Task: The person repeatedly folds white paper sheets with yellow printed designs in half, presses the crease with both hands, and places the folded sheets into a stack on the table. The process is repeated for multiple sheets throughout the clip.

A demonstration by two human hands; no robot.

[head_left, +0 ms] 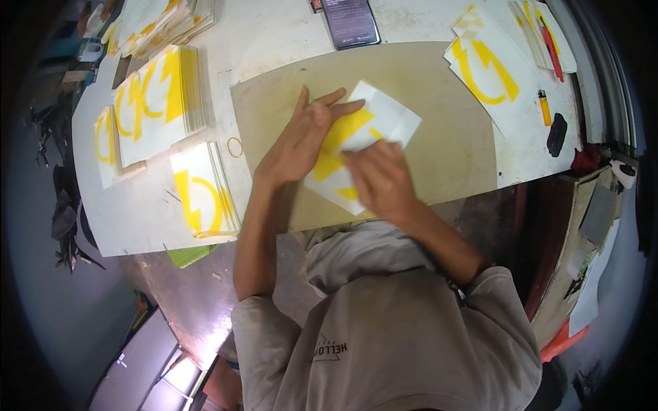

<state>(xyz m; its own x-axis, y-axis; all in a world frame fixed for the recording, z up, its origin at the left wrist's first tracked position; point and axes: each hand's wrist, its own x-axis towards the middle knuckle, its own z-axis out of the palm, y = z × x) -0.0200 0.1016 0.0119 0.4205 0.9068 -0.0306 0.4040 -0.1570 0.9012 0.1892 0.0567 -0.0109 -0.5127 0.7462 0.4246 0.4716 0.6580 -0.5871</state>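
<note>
A white sheet with yellow printed shapes [399, 113] lies tilted on the tan board [452, 151] in front of me. Across its left side rests my left hand [301, 140], fingers stretched and spread, pressing on the paper. My right hand [381, 179] is over the lower right part of the sheet, its fingers curled together and blurred by motion. Whatever those fingers may hold is hidden. To the left of my left hand, a rubber band [235, 142] lies on the white table [212, 89].
Stacks of similar sheets [161, 103] stand at the left, with a smaller stack [194, 195] near the front edge. A phone [351, 24] lies at the back. On the right are loose printed sheets [480, 72], a red pen [550, 48], a yellow lighter [544, 108] and a black object [557, 135].
</note>
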